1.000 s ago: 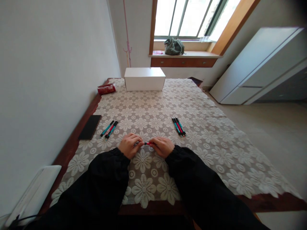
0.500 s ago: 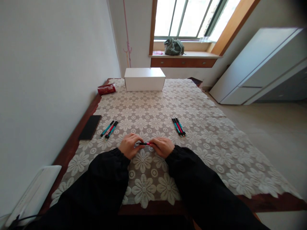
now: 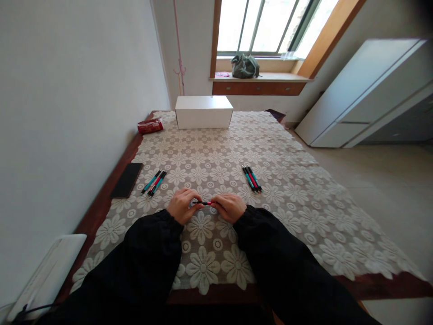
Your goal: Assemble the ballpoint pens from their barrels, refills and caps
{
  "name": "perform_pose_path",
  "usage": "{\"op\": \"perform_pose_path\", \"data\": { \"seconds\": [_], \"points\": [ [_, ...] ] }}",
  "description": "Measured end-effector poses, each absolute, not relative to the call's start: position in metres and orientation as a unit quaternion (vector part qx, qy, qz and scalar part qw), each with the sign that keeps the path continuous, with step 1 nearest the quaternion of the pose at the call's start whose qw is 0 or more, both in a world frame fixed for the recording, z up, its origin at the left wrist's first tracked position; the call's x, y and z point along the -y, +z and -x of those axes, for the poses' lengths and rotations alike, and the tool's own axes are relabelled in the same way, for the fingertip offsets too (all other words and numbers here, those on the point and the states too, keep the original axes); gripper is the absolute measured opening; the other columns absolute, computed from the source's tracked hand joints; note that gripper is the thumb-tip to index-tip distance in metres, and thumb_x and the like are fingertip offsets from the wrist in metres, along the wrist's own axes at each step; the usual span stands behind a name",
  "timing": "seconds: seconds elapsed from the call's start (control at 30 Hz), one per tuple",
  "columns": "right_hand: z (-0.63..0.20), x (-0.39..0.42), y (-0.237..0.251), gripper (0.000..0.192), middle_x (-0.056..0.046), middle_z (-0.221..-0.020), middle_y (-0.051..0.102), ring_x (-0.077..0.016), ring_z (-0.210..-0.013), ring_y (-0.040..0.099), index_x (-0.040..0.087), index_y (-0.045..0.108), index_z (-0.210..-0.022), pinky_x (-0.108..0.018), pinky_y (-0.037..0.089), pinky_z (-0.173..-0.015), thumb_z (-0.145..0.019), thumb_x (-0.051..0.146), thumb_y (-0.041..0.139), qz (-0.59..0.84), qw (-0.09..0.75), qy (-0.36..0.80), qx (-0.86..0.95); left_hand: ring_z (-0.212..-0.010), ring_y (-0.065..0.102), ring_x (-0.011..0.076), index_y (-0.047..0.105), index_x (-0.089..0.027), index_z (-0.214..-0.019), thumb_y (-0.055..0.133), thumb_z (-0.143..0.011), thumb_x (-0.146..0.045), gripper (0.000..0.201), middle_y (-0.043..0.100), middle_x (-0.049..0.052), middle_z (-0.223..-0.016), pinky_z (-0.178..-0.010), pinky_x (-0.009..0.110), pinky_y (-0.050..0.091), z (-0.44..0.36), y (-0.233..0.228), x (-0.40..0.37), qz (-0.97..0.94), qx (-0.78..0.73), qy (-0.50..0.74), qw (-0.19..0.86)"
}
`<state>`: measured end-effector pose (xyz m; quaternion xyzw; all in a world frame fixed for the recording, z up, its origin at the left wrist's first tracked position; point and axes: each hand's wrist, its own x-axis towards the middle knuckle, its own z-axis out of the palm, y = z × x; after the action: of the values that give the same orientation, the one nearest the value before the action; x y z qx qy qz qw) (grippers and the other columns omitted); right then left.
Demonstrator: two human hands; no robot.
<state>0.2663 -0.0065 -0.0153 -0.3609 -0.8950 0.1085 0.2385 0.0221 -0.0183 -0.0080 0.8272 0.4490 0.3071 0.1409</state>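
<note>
My left hand and my right hand meet over the lace tablecloth and together hold a red and black pen level between their fingertips. The left fingers pinch its black end, the right fingers its red end. To the left lies a small group of teal, red and black pens. A second group of pens lies to the right. Both sleeves are black.
A black phone lies near the table's left edge by the wall. At the far end stand a white box and a red packet. A white cabinet is on the right, a green bag on the windowsill.
More of the pen's black part now shows between my hands than a second ago. Hands and arms have barely shifted.
</note>
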Motion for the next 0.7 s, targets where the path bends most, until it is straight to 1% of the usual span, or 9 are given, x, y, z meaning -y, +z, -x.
{"op": "perform_pose_path", "data": {
  "seconds": [0.07,0.13,0.17,0.23,0.3,0.37,0.47,0.6,0.7],
  "points": [
    [-0.2662,0.0066,-0.0147,0.027,-0.004,-0.084,0.074,-0.0171,-0.076,0.067,0.022,0.068,-0.098,-0.028,0.047,-0.072,-0.105,0.034,0.045,0.358,0.245,0.102,0.895,-0.100,0.064,0.0253,0.069,-0.023,-0.095,0.072,-0.089,-0.043,0.021,0.074,0.005,-0.097,-0.091,0.040,0.049,-0.0227,-0.0065,0.0192,-0.821,-0.455,0.316,0.138],
    [-0.2662,0.0066,-0.0136,0.026,-0.005,-0.086,0.073,-0.0178,-0.079,0.067,0.022,0.068,-0.099,-0.028,0.047,-0.073,-0.105,0.035,0.047,0.358,0.256,0.097,0.893,-0.101,0.063,0.0253,0.070,-0.023,-0.096,0.066,-0.094,-0.044,0.021,0.074,0.005,-0.099,-0.092,0.041,0.049,-0.0234,-0.0047,0.0200,-0.813,-0.466,0.321,0.135],
    [-0.2662,0.0065,-0.0131,0.024,-0.005,-0.087,0.073,-0.0181,-0.081,0.067,0.022,0.068,-0.100,-0.028,0.048,-0.074,-0.105,0.035,0.048,0.359,0.262,0.096,0.891,-0.101,0.063,0.0247,0.070,-0.023,-0.094,0.060,-0.098,-0.042,0.022,0.074,0.005,-0.100,-0.092,0.041,0.048,-0.0236,-0.0040,0.0202,-0.811,-0.470,0.321,0.135],
    [-0.2663,0.0063,-0.0123,0.021,-0.005,-0.089,0.073,-0.0185,-0.084,0.066,0.023,0.068,-0.101,-0.029,0.048,-0.076,-0.104,0.035,0.050,0.360,0.269,0.096,0.888,-0.098,0.063,0.0230,0.071,-0.022,-0.086,0.049,-0.103,-0.037,0.030,0.075,0.005,-0.099,-0.091,0.040,0.048,-0.0237,-0.0034,0.0200,-0.813,-0.472,0.313,0.137],
    [-0.2668,0.0059,-0.0122,0.019,-0.005,-0.090,0.073,-0.0188,-0.085,0.066,0.023,0.068,-0.101,-0.029,0.048,-0.077,-0.103,0.035,0.052,0.361,0.270,0.096,0.887,-0.096,0.063,0.0218,0.070,-0.022,-0.079,0.046,-0.104,-0.034,0.036,0.075,0.005,-0.097,-0.089,0.038,0.049,-0.0233,-0.0040,0.0193,-0.819,-0.466,0.304,0.139],
    [-0.2672,0.0057,-0.0126,0.020,-0.005,-0.090,0.073,-0.0185,-0.084,0.066,0.023,0.068,-0.101,-0.029,0.047,-0.076,-0.103,0.035,0.053,0.367,0.268,0.092,0.886,-0.094,0.064,0.0218,0.070,-0.022,-0.078,0.049,-0.103,-0.035,0.034,0.075,0.005,-0.096,-0.088,0.038,0.049,-0.0227,-0.0053,0.0182,-0.824,-0.461,0.298,0.140],
    [-0.2671,0.0061,-0.0137,0.021,-0.004,-0.089,0.074,-0.0178,-0.081,0.067,0.023,0.069,-0.099,-0.029,0.046,-0.075,-0.103,0.035,0.052,0.372,0.265,0.089,0.885,-0.096,0.064,0.0230,0.071,-0.022,-0.082,0.057,-0.099,-0.036,0.026,0.075,0.005,-0.096,-0.089,0.040,0.049,-0.0222,-0.0071,0.0169,-0.824,-0.459,0.304,0.133],
    [-0.2665,0.0069,-0.0145,0.020,-0.004,-0.089,0.076,-0.0170,-0.079,0.068,0.023,0.070,-0.098,-0.029,0.045,-0.074,-0.103,0.033,0.053,0.370,0.250,0.096,0.890,-0.099,0.064,0.0241,0.071,-0.023,-0.084,0.063,-0.096,-0.034,0.018,0.075,0.004,-0.097,-0.091,0.041,0.049,-0.0226,-0.0079,0.0168,-0.824,-0.455,0.313,0.125],
    [-0.2690,0.0053,-0.0136,0.019,-0.004,-0.085,0.074,-0.0179,-0.078,0.067,0.023,0.070,-0.098,-0.029,0.046,-0.074,-0.100,0.038,0.058,0.391,0.253,0.085,0.881,-0.101,0.065,0.0248,0.071,-0.023,-0.088,0.067,-0.093,-0.032,0.011,0.075,0.005,-0.099,-0.091,0.041,0.050,-0.0216,-0.0085,0.0167,-0.807,-0.479,0.324,0.121]
  ]
}}
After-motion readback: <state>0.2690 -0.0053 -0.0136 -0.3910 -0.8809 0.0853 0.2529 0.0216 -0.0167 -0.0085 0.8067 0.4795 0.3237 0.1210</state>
